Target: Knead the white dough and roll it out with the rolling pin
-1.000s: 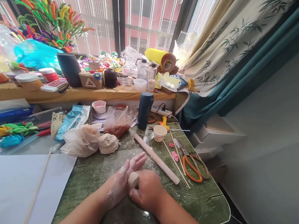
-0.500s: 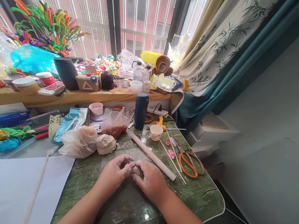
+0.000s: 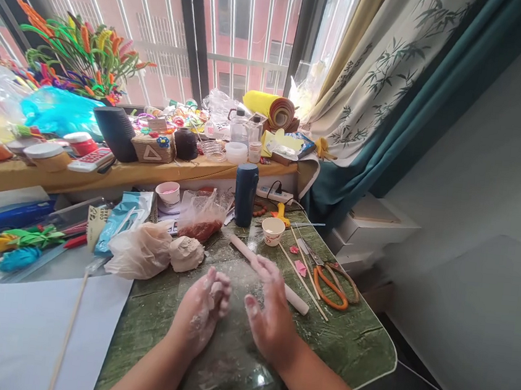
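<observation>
My left hand (image 3: 197,315), dusted white, is curled closed around a small piece of clay (image 3: 217,290) that shows between thumb and fingers. Apart from it, on the right, my right hand (image 3: 270,317) is raised and open, fingers stretched and whitened, with nothing in it. Behind the right hand lies a pale rolling pin (image 3: 296,300), partly hidden by the fingers. A larger lump of greyish-white clay (image 3: 186,254) sits just beyond my left hand, against a crumpled plastic bag (image 3: 139,250).
Scissors with orange handles (image 3: 330,289), thin wooden sticks (image 3: 296,272) and a paper cup (image 3: 273,230) lie to the right. A dark blue bottle (image 3: 245,194) stands at the back. White paper (image 3: 27,332) covers the left side. The table's rounded edge (image 3: 395,358) is at right.
My hands were together around the clay and have moved apart. The right hand has opened and lifted away; the left keeps the clay piece. The view has shifted slightly.
</observation>
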A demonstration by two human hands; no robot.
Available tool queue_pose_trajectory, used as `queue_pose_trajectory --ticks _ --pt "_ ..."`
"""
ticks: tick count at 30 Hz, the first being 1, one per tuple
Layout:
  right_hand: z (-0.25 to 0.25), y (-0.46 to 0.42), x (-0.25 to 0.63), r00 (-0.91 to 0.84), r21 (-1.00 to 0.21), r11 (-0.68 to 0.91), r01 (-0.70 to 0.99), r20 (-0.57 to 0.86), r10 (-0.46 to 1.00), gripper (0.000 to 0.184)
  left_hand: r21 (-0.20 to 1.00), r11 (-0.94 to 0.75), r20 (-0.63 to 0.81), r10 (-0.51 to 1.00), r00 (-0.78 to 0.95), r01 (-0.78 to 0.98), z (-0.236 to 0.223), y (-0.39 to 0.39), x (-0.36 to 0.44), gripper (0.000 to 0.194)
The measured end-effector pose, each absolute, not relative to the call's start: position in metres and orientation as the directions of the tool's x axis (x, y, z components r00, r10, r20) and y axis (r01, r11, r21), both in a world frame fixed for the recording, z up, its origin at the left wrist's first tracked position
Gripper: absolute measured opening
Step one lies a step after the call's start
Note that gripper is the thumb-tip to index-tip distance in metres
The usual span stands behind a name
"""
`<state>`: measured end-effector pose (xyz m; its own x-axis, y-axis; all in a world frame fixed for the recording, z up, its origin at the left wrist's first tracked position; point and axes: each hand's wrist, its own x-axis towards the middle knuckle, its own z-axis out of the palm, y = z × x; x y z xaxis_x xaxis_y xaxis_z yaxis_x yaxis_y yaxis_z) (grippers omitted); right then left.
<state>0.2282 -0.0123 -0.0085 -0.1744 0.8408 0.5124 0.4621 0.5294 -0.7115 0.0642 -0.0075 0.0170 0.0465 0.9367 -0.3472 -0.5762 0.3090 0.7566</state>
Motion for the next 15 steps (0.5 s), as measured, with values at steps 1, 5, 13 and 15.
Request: queue_pose_trajectory --ticks 1,5,13,15 --pt "-0.012 -0.011 0.23 -0.112 -0.74 0.516 0.431 0.523 0.845 0.049 0.76 0.294 -0.353 0.935 0.011 -0.58 0.017 -0.006 0.062 0.05" --pt "-0.021 -0.002 0.233 -0.008 -0.792 0.48 0.377 0.516 0.857 0.026 0.803 0.227 -0.324 0.942 -0.085 -0.551 0.017 0.0 0.058 0.066" --pt "-0.012 -0.012 0.216 -0.22 -0.943 0.271 0.194 0.228 0.949 0.025 0.954 -0.01 -0.021 0.995 -0.101 -0.299 0.005 0.0 0.057 0.047" --pt "-0.011 -0.013 0.208 -0.304 -0.998 -0.003 0.061 -0.021 0.952 0.045 0.993 -0.101 0.102 0.995 0.014 -0.066 0.001 -0.002 0.057 0.044"
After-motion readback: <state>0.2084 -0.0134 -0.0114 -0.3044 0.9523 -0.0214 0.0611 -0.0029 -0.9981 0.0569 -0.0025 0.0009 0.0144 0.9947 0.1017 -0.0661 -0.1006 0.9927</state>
